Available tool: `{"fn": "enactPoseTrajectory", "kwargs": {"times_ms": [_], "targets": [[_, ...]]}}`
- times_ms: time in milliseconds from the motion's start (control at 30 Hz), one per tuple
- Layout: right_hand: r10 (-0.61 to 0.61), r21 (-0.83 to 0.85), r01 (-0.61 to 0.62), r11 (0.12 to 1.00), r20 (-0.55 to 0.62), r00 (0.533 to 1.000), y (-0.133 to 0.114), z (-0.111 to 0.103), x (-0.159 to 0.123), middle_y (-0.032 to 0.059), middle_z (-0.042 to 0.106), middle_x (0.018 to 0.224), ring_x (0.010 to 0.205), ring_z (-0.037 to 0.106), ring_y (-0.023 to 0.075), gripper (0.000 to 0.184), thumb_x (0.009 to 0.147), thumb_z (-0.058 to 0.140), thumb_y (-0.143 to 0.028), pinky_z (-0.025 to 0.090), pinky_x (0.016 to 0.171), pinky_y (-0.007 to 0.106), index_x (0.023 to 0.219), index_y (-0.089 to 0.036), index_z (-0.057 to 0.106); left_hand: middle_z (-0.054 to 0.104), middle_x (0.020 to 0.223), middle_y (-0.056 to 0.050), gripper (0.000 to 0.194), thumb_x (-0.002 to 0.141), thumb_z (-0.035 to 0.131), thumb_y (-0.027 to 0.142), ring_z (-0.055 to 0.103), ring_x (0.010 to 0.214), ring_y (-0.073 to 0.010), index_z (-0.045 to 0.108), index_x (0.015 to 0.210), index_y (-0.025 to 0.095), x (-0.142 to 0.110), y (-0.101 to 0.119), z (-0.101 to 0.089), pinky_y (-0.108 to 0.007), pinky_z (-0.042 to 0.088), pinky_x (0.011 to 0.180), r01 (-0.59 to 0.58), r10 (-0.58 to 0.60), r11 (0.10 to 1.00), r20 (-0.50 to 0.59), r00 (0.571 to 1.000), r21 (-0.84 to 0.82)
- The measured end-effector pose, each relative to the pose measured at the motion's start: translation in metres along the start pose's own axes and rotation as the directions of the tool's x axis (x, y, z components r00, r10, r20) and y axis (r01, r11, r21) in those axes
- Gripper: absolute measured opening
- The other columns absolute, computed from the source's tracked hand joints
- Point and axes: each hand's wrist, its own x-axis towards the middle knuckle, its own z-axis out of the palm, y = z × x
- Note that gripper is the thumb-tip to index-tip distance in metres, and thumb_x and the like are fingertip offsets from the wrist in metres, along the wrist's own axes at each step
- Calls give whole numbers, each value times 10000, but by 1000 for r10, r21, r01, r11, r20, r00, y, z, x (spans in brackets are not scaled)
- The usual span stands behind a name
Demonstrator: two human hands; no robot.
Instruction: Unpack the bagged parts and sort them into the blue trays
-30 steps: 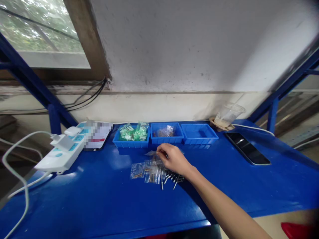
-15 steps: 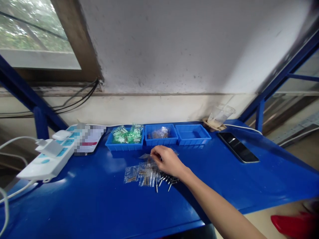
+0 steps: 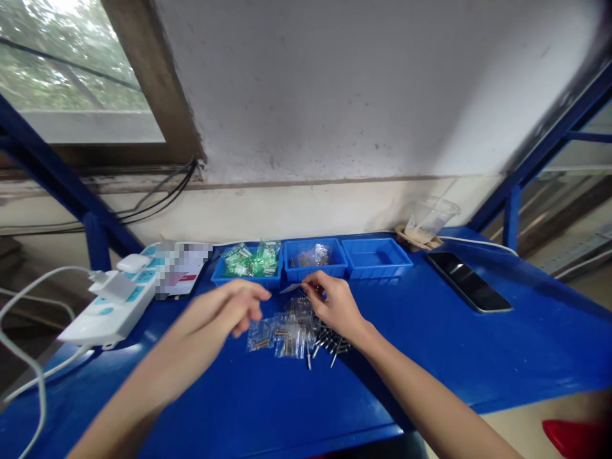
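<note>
My right hand [image 3: 333, 305] is closed in a pinch on the edge of a small clear plastic bag [image 3: 289, 289], over the table's middle. Blurred by motion, my left hand [image 3: 234, 309] reaches in from the left with its forefinger stretched out and nothing visible in it. Between and below the hands lie several clear bags [image 3: 289, 341] with brass-coloured pins inside. Beside them, partly under my right hand, is a loose pile of dark and silver metal pins [image 3: 329, 341].
Three blue bins stand behind: one with green-tinted packets [image 3: 252, 260], one with clear packets [image 3: 313, 256], and a bare one [image 3: 377, 258]. A power strip [image 3: 122, 299] with cables is at left. A phone [image 3: 468, 280] and a plastic cup [image 3: 430, 220] are at right.
My left hand has come into view from the lower left and moved close to the bags. My right hand stays at the pile, the clear bag showing at its fingertips.
</note>
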Motion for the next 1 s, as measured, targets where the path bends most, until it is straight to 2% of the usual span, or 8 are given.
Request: {"fn": "enactPoseTrajectory", "kwargs": {"times_ms": [200, 300, 433, 633, 733, 800, 900, 1000], "targets": [[-199, 51, 203, 978, -64, 978, -1, 1, -4, 41, 698, 896, 814, 659, 148, 139, 860, 483, -146, 496, 706, 246, 910, -208, 597, 634, 846, -61, 347, 774, 639, 440, 559, 747, -132, 632, 947, 139, 51, -30, 36, -236, 433, 662, 293, -204, 895, 276, 939, -336], [-230, 74, 235, 969, -67, 971, -2, 0, -3, 53, 696, 953, 916, 654, 160, 169, 862, 471, -133, 509, 770, 264, 940, -211, 598, 594, 781, -18, 219, 773, 656, 350, 516, 657, -93, 626, 865, 153, 61, -37, 44, -201, 392, 579, 179, -76, 936, 321, 944, -304], [-85, 142, 89, 986, -30, 996, -7, -5, 2, 65, 668, 996, 979, 615, 178, 163, 853, 515, -214, 481, 842, 309, 978, -204, 619, 586, 746, -7, 142, 818, 592, 306, 550, 660, -122, 599, 890, 183, 65, -47, 41, -241, 440, 605, -174, 179, 974, 25, 984, -146], [393, 366, -473, 802, 274, 878, -7, 6, 6, 11, 578, 644, 610, 539, 119, 437, 898, 402, -481, 426, 598, 250, 652, -169, 584, 636, 889, -41, 157, 826, 543, 113, 589, 823, -163, 659, 865, 212, 61, -56, 26, -307, 477, 751, -698, 804, 505, 18, 595, 507], [447, 481, -587, 651, 382, 809, -9, 15, 4, -14, 544, 572, 518, 474, 97, 358, 837, 517, -476, 379, 515, 223, 660, -169, 562, 623, 897, -38, 196, 817, 549, 73, 571, 810, -157, 655, 882, 224, 58, -55, 26, -295, 477, 715, -731, 850, 405, 69, 522, 549], [455, 518, -543, 661, 298, 839, -12, 13, 4, -22, 532, 558, 498, 455, 95, 308, 820, 547, -447, 362, 486, 219, 682, -172, 562, 609, 949, -42, 200, 839, 539, 110, 568, 869, -168, 647, 946, 240, 57, -53, 25, -305, 473, 755, -711, 824, 437, 72, 562, 550], [352, 374, -290, 881, -110, 929, -11, -7, 8, -11, 557, 605, 534, 477, 108, 220, 828, 555, -371, 381, 511, 235, 727, -179, 591, 576, 1070, -51, 261, 878, 514, 260, 563, 946, -186, 578, 1130, 275, 53, -49, 14, -308, 468, 788, -580, 575, 629, 193, 795, 518], [58, -16, -80, 997, -553, 831, 2, -31, 14, 2, 578, 680, 584, 489, 118, 92, 830, 575, -273, 406, 583, 259, 832, -192, 618, 553, 1082, -39, 384, 816, 567, 427, 579, 867, -183, 538, 1173, 290, 48, -52, -6, -255, 467, 664, -372, 156, 778, 419, 894, 506]]}}
